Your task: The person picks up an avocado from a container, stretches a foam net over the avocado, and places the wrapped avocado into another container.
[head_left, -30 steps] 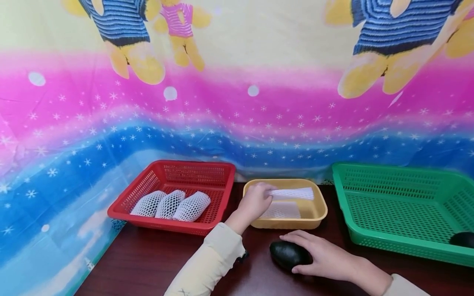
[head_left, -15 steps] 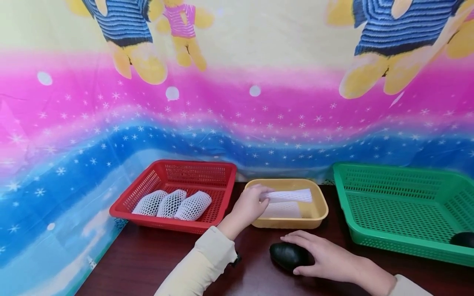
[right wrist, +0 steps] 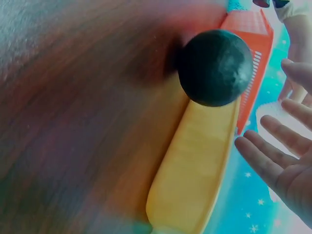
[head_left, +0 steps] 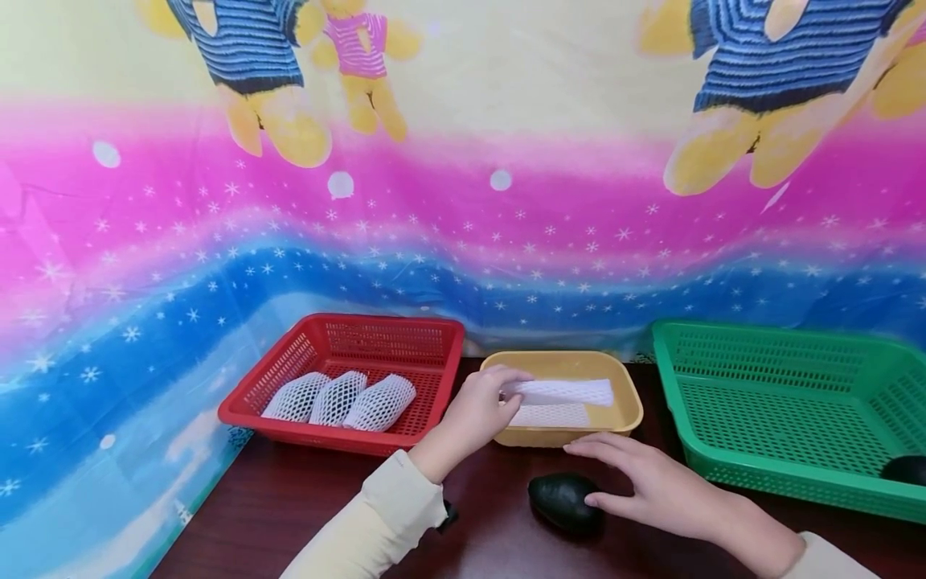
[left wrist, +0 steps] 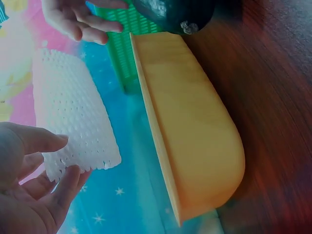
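A white foam net sleeve (head_left: 571, 392) is held at its left end by my left hand (head_left: 481, 410) over the yellow tray (head_left: 629, 402). In the left wrist view, the left thumb and fingers pinch the end of the sleeve (left wrist: 73, 107). Another flat white net (head_left: 553, 415) lies in the tray. On the table before the tray rests a dark green oval fruit (head_left: 564, 503). My right hand (head_left: 661, 490) is just right of it, fingers spread; the right wrist view shows a gap between the fingers and the fruit (right wrist: 214, 68).
At the left, a red basket (head_left: 333, 436) holds three dark fruits in white nets (head_left: 379, 404). A green basket (head_left: 796, 478) stands at the right with a dark fruit (head_left: 904, 469) at its right end. A printed cloth (head_left: 434, 201) hangs behind.
My right hand has let go of the dark fruit and moved up and to the right. My left hand has shifted slightly left and down with the net sleeve.
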{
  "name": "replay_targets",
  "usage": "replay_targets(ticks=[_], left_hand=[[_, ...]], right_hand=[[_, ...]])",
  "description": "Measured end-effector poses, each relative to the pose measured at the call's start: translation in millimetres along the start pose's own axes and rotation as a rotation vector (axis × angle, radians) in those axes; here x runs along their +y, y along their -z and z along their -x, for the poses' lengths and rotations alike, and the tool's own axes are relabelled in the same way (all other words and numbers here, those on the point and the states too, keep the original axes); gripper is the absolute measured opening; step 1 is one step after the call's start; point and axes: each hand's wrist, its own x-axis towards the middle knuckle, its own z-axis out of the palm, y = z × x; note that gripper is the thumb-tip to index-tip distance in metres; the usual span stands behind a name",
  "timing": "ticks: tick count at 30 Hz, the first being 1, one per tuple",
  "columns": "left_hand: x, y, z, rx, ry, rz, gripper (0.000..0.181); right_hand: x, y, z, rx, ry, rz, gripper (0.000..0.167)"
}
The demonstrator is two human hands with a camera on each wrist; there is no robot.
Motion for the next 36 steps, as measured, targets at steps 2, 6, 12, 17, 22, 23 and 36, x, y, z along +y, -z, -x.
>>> replay_targets(ticks=[2,6,12,17,22,23,36], left_hand=[[0.1,2.9,3.0,0.009,-0.010,0.012,0.024],[-2.5,7.6,9.9,0.025,-0.011,0.036,0.025],[-6.4,11.4,20.4,0.030,-0.008,0.046,0.026],[-7.8,12.2,30.6,0.039,-0.029,0.062,0.025],[-7.6,13.4,41.0,0.050,-0.036,0.087,0.026],[-7.4,13.4,42.7,0.049,-0.036,0.091,0.027],[-5.6,13.8,54.9,0.071,-0.058,0.132,0.023]], right_hand=[[0.5,3.2,1.0,0.030,0.000,0.004,0.047],[2.3,6.4,3.1,0.126,0.024,0.021,0.042],[7.1,4.5,3.9,0.324,0.108,0.008,0.041],[10.1,4.8,2.4,0.432,0.148,-0.050,0.023],[8.2,6.6,-0.8,0.462,0.150,-0.074,0.035],[7.4,6.6,-1.6,0.461,0.147,-0.076,0.035],[-5.7,0.5,-11.0,0.431,0.068,-0.138,0.054]])
